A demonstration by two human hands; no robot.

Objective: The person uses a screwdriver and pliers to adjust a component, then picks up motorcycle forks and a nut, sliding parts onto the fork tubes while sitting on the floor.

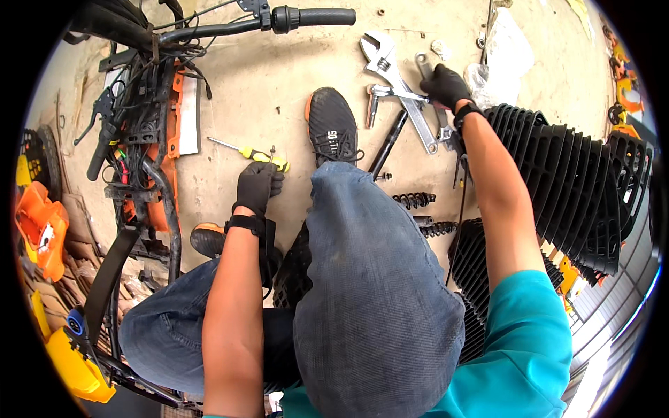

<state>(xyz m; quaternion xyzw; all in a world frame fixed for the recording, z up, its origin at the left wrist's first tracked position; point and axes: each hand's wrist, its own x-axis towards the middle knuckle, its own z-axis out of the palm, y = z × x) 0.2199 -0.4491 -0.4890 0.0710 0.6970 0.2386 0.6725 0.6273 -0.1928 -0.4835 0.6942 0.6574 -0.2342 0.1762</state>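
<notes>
My left hand (259,187), in a black glove, is closed near the floor, and a small dark bolt (272,150) sticks up at its fingers. Just beyond it lies a yellow-handled screwdriver (247,151), shaft to the left. At the far right, my black-gloved right hand (446,86) is closed over a cluster of tools. A ratchet wrench (398,92) and a smaller wrench (422,64) both run under it; its fingers hide which one it grips. A large adjustable wrench (397,80) lies left of it, beside a black rod (389,143).
A vehicle frame with handlebar (313,19) and orange panels (167,202) stands left. Black ribbed plastic racks (557,174) fill the right. Coil springs (415,200) lie right of my knee. A clear plastic bag (505,59) lies beyond my right hand. Orange parts (42,230) lie far left.
</notes>
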